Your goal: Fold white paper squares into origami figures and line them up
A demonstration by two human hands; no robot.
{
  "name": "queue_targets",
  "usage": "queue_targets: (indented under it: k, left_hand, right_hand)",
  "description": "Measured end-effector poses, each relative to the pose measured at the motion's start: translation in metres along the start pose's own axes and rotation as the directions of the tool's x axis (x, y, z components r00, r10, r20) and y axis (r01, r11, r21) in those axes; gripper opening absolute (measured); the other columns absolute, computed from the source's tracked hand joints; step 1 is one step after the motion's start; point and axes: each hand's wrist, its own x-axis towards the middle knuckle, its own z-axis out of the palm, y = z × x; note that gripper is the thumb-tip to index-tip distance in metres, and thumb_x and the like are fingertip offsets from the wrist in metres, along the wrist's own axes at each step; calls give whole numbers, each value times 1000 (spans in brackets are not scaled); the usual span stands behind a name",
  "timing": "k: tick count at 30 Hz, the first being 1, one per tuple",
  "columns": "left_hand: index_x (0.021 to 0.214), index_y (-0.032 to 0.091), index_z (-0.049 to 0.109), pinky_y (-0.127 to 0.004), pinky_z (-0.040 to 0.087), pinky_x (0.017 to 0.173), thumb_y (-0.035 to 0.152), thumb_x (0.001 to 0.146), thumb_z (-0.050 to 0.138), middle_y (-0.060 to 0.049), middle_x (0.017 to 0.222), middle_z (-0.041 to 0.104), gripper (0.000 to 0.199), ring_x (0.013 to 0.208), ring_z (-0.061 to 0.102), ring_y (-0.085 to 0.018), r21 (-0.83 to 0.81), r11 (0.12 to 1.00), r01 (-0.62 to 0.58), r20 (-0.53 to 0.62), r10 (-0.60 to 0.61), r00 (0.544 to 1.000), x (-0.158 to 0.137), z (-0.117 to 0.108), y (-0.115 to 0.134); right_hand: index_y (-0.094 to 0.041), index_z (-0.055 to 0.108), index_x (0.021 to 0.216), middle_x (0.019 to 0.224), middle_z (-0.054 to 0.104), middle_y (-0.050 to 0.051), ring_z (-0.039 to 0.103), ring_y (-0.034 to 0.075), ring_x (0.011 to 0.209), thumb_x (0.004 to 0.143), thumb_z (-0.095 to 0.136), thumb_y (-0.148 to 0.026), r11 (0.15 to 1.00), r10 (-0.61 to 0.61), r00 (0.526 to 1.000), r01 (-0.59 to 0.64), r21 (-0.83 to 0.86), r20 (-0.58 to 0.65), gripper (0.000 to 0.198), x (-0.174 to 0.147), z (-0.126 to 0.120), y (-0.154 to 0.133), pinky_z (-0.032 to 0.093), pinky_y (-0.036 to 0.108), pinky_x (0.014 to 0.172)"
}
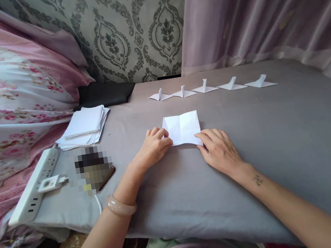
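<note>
A creased white sheet of paper (182,127) is held between my two hands over the grey cloth-covered surface. Fold lines cross it near the middle, and its lower edge bows slightly. My left hand (156,142) pinches the lower left corner, fingers curled, a pale bangle around the wrist. At the lower right corner, my right hand (218,147) grips the paper between thumb and fingers. Beyond the sheet stands a row of several folded white paper figures (205,87), each with an upright part on a flat pointed base.
A stack of white paper (84,122) lies to the left, near a black folder-like item (103,94). In front are a white power strip (36,186), a plug adapter (51,183) and a blurred-out device (93,170) with a white cable. Curtains hang at the right.
</note>
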Motion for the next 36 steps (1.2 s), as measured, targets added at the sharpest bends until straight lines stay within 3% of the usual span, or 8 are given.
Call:
queue_targets:
  k: [5,8,11,16,20,24,30,36]
  left_hand:
    - [91,21,71,-34,31,75,29,99,39,-8,97,67,34,88,52,-20,-26,995,97,13,-96,995,-3,4,2]
    - [92,20,70,-34,31,74,29,100,36,-8,94,69,36,88,53,-20,-3,993,119,14,-119,993,1,7,6]
    - [93,18,70,-35,32,75,25,100,35,-8,93,70,36,89,55,-21,8,992,122,24,-122,992,5,12,11]
    - [97,16,69,-36,40,79,27,95,48,-9,102,69,24,94,57,-23,-126,962,241,6,-243,970,-4,18,10]
    - [98,16,68,-35,46,85,28,86,62,-10,104,66,18,95,58,-23,-302,883,358,-2,-376,927,-18,19,-1]
    - [90,19,69,-33,48,82,24,87,58,-6,95,65,12,93,59,-22,-335,837,433,23,-452,892,-25,14,-7]
    - [102,20,70,-33,48,78,24,95,46,-8,100,65,26,91,59,-21,-237,896,375,54,-373,926,-20,9,4]
    - [95,20,72,-32,48,76,22,92,50,-6,98,66,22,92,60,-21,-301,847,439,76,-437,896,-16,10,7]
  right_hand:
    - [-17,65,84,82,62,7,49,21,80,88,45,-8,989,-111,991,118,-90,77,22,12,4,-8,33,34,82]
    - [-17,61,76,78,59,8,47,22,77,85,46,-6,967,-118,987,140,-213,112,22,13,-3,-15,32,36,80]
    - [-16,62,81,81,59,9,47,23,79,84,45,-4,958,-90,985,126,-259,149,20,15,-10,-22,32,37,79]
    - [-15,63,110,99,63,10,51,23,92,89,45,-9,967,-175,956,212,-143,235,28,35,-3,-26,33,34,82]
    - [-18,67,95,90,64,8,53,21,88,95,43,-16,959,-194,919,251,-129,342,25,54,5,-27,34,33,77]
    - [-18,70,88,88,65,7,56,21,87,96,45,-23,960,-182,880,256,-114,439,27,68,4,-27,34,32,73]
    - [-20,73,88,89,67,7,59,21,90,96,47,-29,973,-159,790,226,-41,592,29,92,-6,-26,36,30,71]
    - [-25,72,85,88,70,3,61,19,81,91,48,-37,996,-4,731,-55,65,682,28,110,-10,-16,35,27,63]
